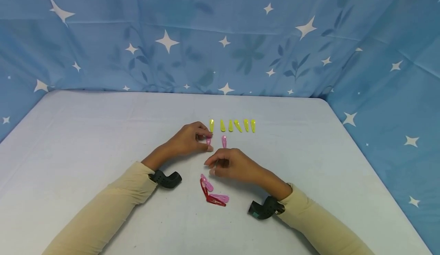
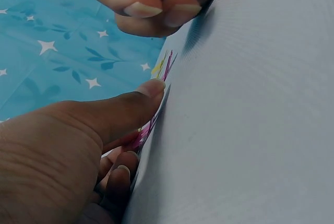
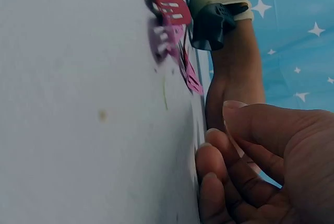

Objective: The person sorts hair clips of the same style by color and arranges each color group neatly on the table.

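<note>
My left hand [image 1: 189, 139] holds a pink hair clip [image 1: 208, 140] by its two ends, between thumb and fingers, low over the table below the leftmost yellow hair clip [image 1: 211, 125]. In the left wrist view that pink clip is partly hidden behind the thumb. Beside it, a second pink hair clip [image 1: 224, 141] lies below the yellow row. My right hand [image 1: 237, 165] hovers just below that clip, fingers loosely bent and holding nothing. Nearer the front lies a loose group: a pink clip [image 1: 207, 183], another pink clip [image 1: 220, 198] and two red hair clips [image 1: 216, 202].
Several yellow hair clips [image 1: 238, 125] form a row toward the back of the white table [image 1: 103, 132]. Dark wrist cameras [image 1: 166, 179] sit on both wrists. A blue star-patterned cloth [image 1: 206, 56] hangs behind and to the sides.
</note>
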`<act>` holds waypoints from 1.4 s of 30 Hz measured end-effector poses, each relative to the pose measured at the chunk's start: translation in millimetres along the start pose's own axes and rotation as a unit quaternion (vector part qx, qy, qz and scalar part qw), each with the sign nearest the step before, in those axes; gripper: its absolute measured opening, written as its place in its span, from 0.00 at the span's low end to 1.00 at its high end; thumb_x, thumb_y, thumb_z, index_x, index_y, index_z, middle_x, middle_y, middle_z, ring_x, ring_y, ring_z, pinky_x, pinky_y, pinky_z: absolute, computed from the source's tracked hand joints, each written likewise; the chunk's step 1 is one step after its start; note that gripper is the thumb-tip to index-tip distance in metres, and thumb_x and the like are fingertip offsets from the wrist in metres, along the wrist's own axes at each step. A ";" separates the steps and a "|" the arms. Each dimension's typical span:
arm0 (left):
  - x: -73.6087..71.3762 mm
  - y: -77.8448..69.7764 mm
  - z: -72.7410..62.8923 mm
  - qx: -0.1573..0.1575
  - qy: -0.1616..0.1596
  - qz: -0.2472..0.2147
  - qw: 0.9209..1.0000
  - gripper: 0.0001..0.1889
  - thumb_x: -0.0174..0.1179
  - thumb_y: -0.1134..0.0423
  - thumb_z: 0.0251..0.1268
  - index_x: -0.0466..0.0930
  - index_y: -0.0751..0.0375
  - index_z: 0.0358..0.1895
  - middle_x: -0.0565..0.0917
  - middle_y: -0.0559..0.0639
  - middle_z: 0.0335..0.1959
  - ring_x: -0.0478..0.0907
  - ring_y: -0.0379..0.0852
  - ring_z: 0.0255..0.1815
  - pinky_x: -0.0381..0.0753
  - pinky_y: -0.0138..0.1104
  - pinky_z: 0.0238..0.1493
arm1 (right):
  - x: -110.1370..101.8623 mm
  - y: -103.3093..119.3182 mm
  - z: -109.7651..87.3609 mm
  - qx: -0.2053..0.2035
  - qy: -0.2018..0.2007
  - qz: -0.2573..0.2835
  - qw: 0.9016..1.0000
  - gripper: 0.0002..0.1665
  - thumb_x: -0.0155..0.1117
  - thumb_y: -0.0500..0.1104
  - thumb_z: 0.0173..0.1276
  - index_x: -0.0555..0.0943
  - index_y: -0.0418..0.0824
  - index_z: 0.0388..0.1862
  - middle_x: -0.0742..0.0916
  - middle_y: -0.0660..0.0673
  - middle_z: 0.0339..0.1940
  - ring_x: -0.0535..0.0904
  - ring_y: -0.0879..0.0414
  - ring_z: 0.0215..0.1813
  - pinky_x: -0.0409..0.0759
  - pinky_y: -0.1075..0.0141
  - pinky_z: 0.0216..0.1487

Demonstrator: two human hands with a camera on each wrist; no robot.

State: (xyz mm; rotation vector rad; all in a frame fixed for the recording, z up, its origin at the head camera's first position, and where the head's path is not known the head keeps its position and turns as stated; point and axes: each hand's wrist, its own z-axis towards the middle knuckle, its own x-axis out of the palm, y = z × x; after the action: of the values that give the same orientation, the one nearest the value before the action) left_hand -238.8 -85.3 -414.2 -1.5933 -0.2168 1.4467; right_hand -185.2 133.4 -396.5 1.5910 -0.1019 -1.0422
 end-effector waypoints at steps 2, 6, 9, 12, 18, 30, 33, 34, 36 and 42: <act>-0.1 0.8 -0.3 -0.001 0.000 0.000 1.000 0.22 0.74 0.58 0.52 0.86 0.62 0.51 0.78 0.50 0.45 0.74 0.45 0.41 0.76 0.37 0.43 | 3.0 1.0 -0.2 -0.001 0.008 -0.002 1.000 0.14 0.70 0.34 0.62 0.85 0.39 0.48 0.86 0.50 0.40 0.76 0.60 0.37 0.77 0.68 0.40; -1.1 1.8 -1.1 -0.005 -0.002 0.001 1.000 0.22 0.74 0.58 0.52 0.86 0.62 0.51 0.78 0.50 0.46 0.74 0.45 0.42 0.76 0.37 0.43 | 8.0 3.1 0.1 -0.002 0.019 -0.014 1.000 0.15 0.71 0.36 0.62 0.86 0.42 0.49 0.85 0.53 0.42 0.75 0.61 0.37 0.76 0.68 0.39; -2.2 1.7 -1.0 -0.005 -0.001 -0.003 1.000 0.22 0.74 0.59 0.53 0.86 0.62 0.51 0.78 0.50 0.46 0.75 0.45 0.42 0.76 0.37 0.44 | 10.3 3.2 0.7 0.000 0.021 -0.027 0.999 0.15 0.72 0.37 0.62 0.86 0.43 0.48 0.85 0.54 0.42 0.75 0.61 0.36 0.76 0.68 0.38; -2.8 1.3 -0.5 -0.004 0.000 -0.004 1.000 0.21 0.74 0.59 0.53 0.86 0.62 0.51 0.78 0.51 0.47 0.74 0.46 0.42 0.76 0.38 0.44 | 11.0 3.9 0.9 0.004 0.022 -0.036 0.999 0.15 0.72 0.38 0.62 0.86 0.44 0.48 0.84 0.55 0.42 0.75 0.61 0.36 0.76 0.68 0.39; -2.3 0.8 -0.3 -0.002 0.001 -0.009 1.000 0.21 0.74 0.59 0.53 0.86 0.63 0.51 0.78 0.51 0.46 0.74 0.46 0.41 0.76 0.38 0.44 | 11.1 6.4 -0.5 0.016 0.028 -0.048 0.998 0.15 0.72 0.40 0.62 0.86 0.47 0.49 0.83 0.56 0.43 0.76 0.60 0.40 0.76 0.67 0.43; -1.5 -1.4 0.5 -0.007 0.005 -0.006 1.000 0.21 0.74 0.59 0.53 0.86 0.63 0.51 0.77 0.50 0.45 0.73 0.45 0.41 0.75 0.37 0.43 | 13.1 12.3 -2.0 0.037 0.044 -0.084 0.995 0.19 0.73 0.41 0.61 0.85 0.49 0.52 0.81 0.59 0.45 0.74 0.60 0.42 0.75 0.67 0.43; -1.4 -1.5 0.6 -0.010 0.006 -0.002 1.000 0.22 0.74 0.58 0.53 0.85 0.63 0.51 0.77 0.50 0.45 0.73 0.45 0.41 0.75 0.37 0.43 | 13.8 13.5 -1.9 0.034 0.048 -0.103 0.993 0.20 0.73 0.40 0.61 0.85 0.49 0.53 0.80 0.58 0.46 0.73 0.61 0.41 0.74 0.67 0.43; -1.4 -1.5 0.6 -0.010 0.005 -0.002 1.000 0.22 0.74 0.58 0.53 0.86 0.63 0.51 0.77 0.50 0.45 0.73 0.45 0.41 0.75 0.37 0.43 | 14.1 14.0 -1.9 0.032 0.049 -0.108 0.992 0.20 0.73 0.39 0.60 0.85 0.49 0.53 0.80 0.58 0.46 0.73 0.61 0.41 0.74 0.67 0.43; -1.5 -1.7 0.4 -0.009 0.005 -0.002 1.000 0.21 0.74 0.59 0.53 0.86 0.62 0.51 0.77 0.50 0.45 0.73 0.45 0.41 0.75 0.37 0.43 | 14.3 14.9 -1.9 0.028 0.050 -0.116 0.992 0.20 0.72 0.38 0.60 0.85 0.49 0.53 0.79 0.58 0.46 0.73 0.61 0.41 0.74 0.68 0.43; -1.2 -1.8 0.2 -0.003 0.000 -0.003 1.000 0.21 0.74 0.60 0.53 0.86 0.63 0.51 0.77 0.50 0.44 0.73 0.45 0.40 0.75 0.37 0.43 | 14.8 16.0 -2.6 0.037 0.045 -0.107 0.993 0.19 0.72 0.39 0.61 0.85 0.51 0.51 0.78 0.59 0.46 0.72 0.61 0.42 0.74 0.67 0.43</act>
State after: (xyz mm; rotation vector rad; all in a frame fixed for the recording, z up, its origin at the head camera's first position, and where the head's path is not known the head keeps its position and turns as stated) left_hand -238.6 -85.0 -412.1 -1.5974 -0.2263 1.4421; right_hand -167.4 121.6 -391.7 1.7423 0.0942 -1.1412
